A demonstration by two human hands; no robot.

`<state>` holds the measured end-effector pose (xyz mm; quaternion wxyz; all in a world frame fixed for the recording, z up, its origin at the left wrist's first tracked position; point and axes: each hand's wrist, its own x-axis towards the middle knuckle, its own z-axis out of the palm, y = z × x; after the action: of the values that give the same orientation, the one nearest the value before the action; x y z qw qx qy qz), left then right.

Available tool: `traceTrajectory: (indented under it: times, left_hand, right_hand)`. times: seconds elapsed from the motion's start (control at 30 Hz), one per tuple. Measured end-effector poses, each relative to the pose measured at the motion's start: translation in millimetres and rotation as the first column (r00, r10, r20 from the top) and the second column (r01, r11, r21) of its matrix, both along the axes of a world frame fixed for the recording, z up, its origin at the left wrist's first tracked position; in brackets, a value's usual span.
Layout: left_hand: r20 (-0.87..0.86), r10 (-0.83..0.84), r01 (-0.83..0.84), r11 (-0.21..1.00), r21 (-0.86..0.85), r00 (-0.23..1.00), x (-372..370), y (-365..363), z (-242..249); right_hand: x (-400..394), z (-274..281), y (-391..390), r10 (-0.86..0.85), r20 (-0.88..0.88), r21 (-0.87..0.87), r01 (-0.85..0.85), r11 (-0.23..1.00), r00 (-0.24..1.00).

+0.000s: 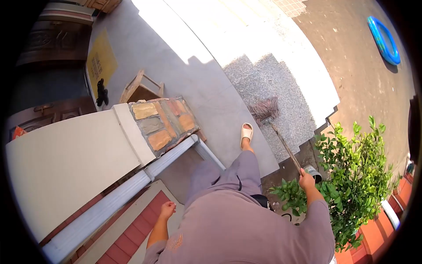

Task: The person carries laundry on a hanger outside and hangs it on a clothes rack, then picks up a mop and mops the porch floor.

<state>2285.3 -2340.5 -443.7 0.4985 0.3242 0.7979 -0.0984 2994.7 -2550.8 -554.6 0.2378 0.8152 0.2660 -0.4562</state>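
Observation:
My right hand (306,180) is closed around the upper end of a mop's wooden handle (285,146). The handle slants away to the mop head (264,109), whose dark reddish-brown strands are spread on the speckled grey stone steps (290,92). Down by my left side, my left hand (167,210) has its fingers loosely curled, with nothing visible in it. It hangs near the red-tiled wall base (136,229) and a pale drainpipe (105,200). One foot in a cream slide sandal (246,134) stands on the smooth grey landing, close to the mop head.
A leafy green shrub (351,176) grows right of my right arm, with a bucket (313,173) beside it. To the left are a stone-faced pillar (162,123), a wooden stool (140,90) and a yellow mat (101,59). A blue inflatable pool (383,42) lies far right.

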Motion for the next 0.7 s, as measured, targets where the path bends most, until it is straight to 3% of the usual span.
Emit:
traceTrajectory:
  times: [0.07,0.1,0.17,0.2,0.27,0.33,0.4,0.53,0.6,0.63,0.67,0.7]
  left_hand:
    - [-0.001,-0.001,0.001,1.000,0.027,1.000,20.3,22.4,-13.3]
    - [0.002,-0.062,0.062,0.997,0.035,0.998,31.0,34.1,-19.7]
    - [0.018,-0.095,0.094,0.994,0.055,0.995,48.7,46.5,-24.5]
    - [0.012,-0.127,0.126,0.990,0.070,0.992,56.9,49.1,-27.4]
    - [0.010,-0.136,0.134,0.985,0.105,0.991,59.3,47.5,-32.8]
    - [-0.013,-0.126,0.126,0.982,0.143,0.992,55.1,39.5,-40.6]
    - [-0.007,-0.040,0.040,0.992,0.122,0.999,59.7,32.0,-40.3]
    - [0.035,0.100,-0.099,0.995,-0.022,0.994,62.2,17.7,-78.3]
    - [0.059,0.141,-0.138,0.989,-0.049,0.988,76.8,34.8,-93.4]
    - [0.069,0.170,-0.164,0.983,-0.085,0.983,84.7,44.2,-100.8]
    - [0.079,0.165,-0.157,0.983,-0.099,0.983,92.9,59.5,-110.2]
    - [0.144,0.130,-0.122,0.991,-0.063,0.981,104.9,85.4,-116.9]
  right_hand:
    - [25.0,28.1,-24.5,0.035,-0.029,-0.130,-0.039,0.991,0.999]
    - [38.0,16.2,-50.3,0.036,-0.018,-0.117,-0.038,0.992,0.999]
    - [58.1,23.1,-23.9,0.186,-0.108,-0.214,-0.206,0.955,0.977]
    - [63.3,19.4,6.0,0.187,-0.033,-0.371,-0.186,0.910,0.982]
    - [75.7,1.4,41.9,0.220,0.009,-0.492,-0.187,0.850,0.976]
    - [96.6,-19.6,34.9,0.340,0.057,-0.383,-0.294,0.876,0.939]
    - [117.9,-27.0,42.9,0.318,-0.048,-0.493,-0.300,0.817,0.947]
    - [151.9,2.8,87.4,0.375,-0.014,-0.479,-0.335,0.811,0.927]
    - [139.9,51.8,139.5,0.257,0.047,-0.364,-0.223,0.904,0.965]
    - [128.3,71.5,164.7,0.270,0.064,-0.275,-0.244,0.930,0.961]
    - [120.1,78.5,187.3,0.060,0.084,-0.222,-0.040,0.974,0.995]
    - [109.1,87.5,208.3,0.142,0.100,-0.127,-0.129,0.984,0.985]
